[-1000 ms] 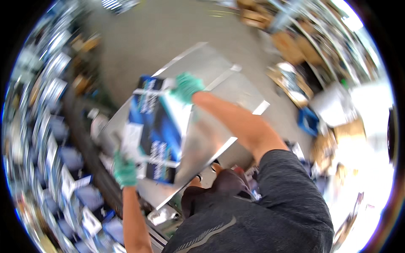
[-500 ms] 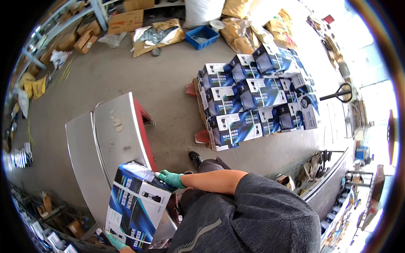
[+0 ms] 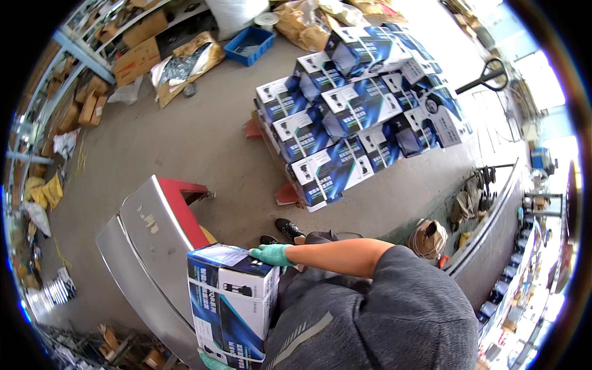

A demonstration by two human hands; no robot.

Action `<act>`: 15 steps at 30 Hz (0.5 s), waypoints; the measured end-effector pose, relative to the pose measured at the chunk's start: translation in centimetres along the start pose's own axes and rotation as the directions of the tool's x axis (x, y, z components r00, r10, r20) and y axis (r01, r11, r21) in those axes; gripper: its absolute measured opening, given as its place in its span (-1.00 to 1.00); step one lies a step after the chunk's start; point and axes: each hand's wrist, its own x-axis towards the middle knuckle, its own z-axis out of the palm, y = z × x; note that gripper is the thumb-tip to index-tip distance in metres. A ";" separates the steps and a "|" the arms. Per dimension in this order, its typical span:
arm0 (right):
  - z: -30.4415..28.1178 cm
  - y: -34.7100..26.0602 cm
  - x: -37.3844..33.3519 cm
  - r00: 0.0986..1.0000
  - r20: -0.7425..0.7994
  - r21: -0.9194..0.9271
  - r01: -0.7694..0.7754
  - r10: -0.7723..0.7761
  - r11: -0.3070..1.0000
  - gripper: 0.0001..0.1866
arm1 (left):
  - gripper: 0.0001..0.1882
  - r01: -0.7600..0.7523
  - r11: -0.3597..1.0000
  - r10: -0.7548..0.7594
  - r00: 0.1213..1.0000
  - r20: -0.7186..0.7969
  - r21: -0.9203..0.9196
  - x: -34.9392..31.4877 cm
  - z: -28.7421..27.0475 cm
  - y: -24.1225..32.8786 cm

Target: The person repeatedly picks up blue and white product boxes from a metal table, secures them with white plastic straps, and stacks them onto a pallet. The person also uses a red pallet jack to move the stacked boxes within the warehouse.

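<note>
A blue, black and white printed carton (image 3: 231, 302), bound with white strapping, is between my hands close against my body. My right hand (image 3: 271, 254), in a green glove, presses on its far top edge with the fingers over the corner. At the near end, my left hand (image 3: 214, 361) in a matching glove grips the lower corner; only part of it shows. Beside and partly behind the carton is a metal-topped stand (image 3: 151, 246) with a red frame. Whether the carton still touches that top cannot be made out.
Ahead to the right, similar strapped cartons (image 3: 357, 108) are stacked on a pallet, with a pallet truck handle (image 3: 490, 77) beyond. A blue bin (image 3: 249, 45) and paper sacks (image 3: 302, 24) are at the back. Shelving (image 3: 80, 52) lines the left; a grey bench (image 3: 487, 240) stands right.
The carton has come off to the right across the metal top, nearer my body, and turned straighter. Both hands have moved with it. My view has turned, shifting the stacked cartons left.
</note>
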 end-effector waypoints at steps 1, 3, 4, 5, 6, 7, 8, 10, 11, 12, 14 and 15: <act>-0.3 2.1 -0.4 0.999 -0.026 0.029 0.036 -0.035 0.999 -0.22 | -0.19 0.057 0.998 -0.055 0.996 0.070 -0.014 0.8 1.4 1.0; -1.7 4.2 -2.6 0.995 -0.093 0.154 0.038 -0.024 0.987 -0.21 | -0.22 0.183 0.982 -0.182 0.983 -0.028 0.040 1.6 8.5 4.8; -2.7 5.8 -3.5 0.990 -0.130 0.217 0.089 -0.061 0.972 -0.21 | -0.25 0.187 0.981 -0.189 0.981 0.035 0.055 1.4 12.4 6.3; -3.7 7.2 -5.1 0.984 -0.168 0.294 0.104 -0.056 0.950 -0.22 | -0.27 0.193 0.977 -0.203 0.973 0.111 0.088 1.0 17.7 8.4; -4.7 8.3 -6.4 0.981 -0.186 0.349 0.116 -0.052 0.930 -0.24 | -0.29 0.191 0.976 -0.207 0.964 0.165 0.104 0.3 21.4 9.4; -6.0 9.8 -7.1 0.982 -0.184 0.455 0.131 -0.051 0.881 -0.26 | -0.28 0.183 0.977 -0.203 0.952 0.231 0.105 1.4 23.6 9.3; -7.3 11.5 -8.0 0.982 -0.183 0.558 0.141 -0.044 0.818 -0.29 | -0.27 0.182 0.977 -0.207 0.932 0.298 0.109 2.6 26.1 9.0; -9.7 14.2 -10.8 0.959 -0.274 0.626 0.237 -0.076 0.743 -0.34 | -0.28 0.235 0.967 -0.253 0.858 0.447 0.097 3.7 32.7 8.1; -11.2 15.6 -12.1 0.942 -0.328 0.646 0.276 -0.068 0.712 -0.33 | -0.29 0.250 0.957 -0.291 0.824 0.486 0.150 3.4 36.5 7.9; -12.5 17.3 -13.4 0.925 -0.376 0.667 0.310 -0.054 0.677 -0.33 | -0.30 0.255 0.950 -0.310 0.846 0.434 0.183 2.7 40.6 7.4; -16.0 23.3 -12.7 0.892 -0.451 0.721 0.354 0.016 0.596 -0.32 | -0.33 0.334 0.916 -0.400 0.764 0.506 0.220 3.2 47.6 4.4; -18.1 27.9 -11.0 0.891 -0.453 0.804 0.389 0.040 0.449 -0.33 | -0.35 0.371 0.895 -0.446 0.714 0.540 0.249 3.5 51.3 2.9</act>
